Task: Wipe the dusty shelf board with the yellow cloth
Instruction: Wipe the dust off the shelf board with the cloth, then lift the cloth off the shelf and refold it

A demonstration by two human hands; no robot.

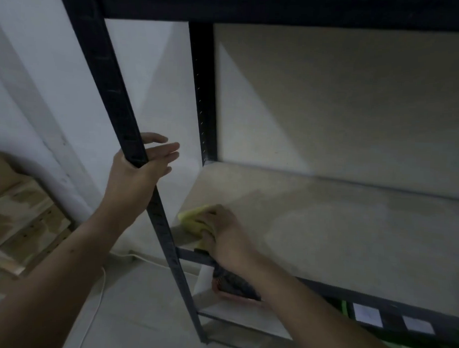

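Right hand point(222, 234) grips yellow cloth point(191, 219), fingers curled over it, pressing it onto shelf board point(338, 229) near front left corner. Left hand point(140, 168) braces against black front post point(114, 91): post in thumb crook, fingers straight, holding nothing else.

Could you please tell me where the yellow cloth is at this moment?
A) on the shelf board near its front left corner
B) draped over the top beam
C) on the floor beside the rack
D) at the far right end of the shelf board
A: the right hand holds the cloth down on the shelf board, close to the front left post.
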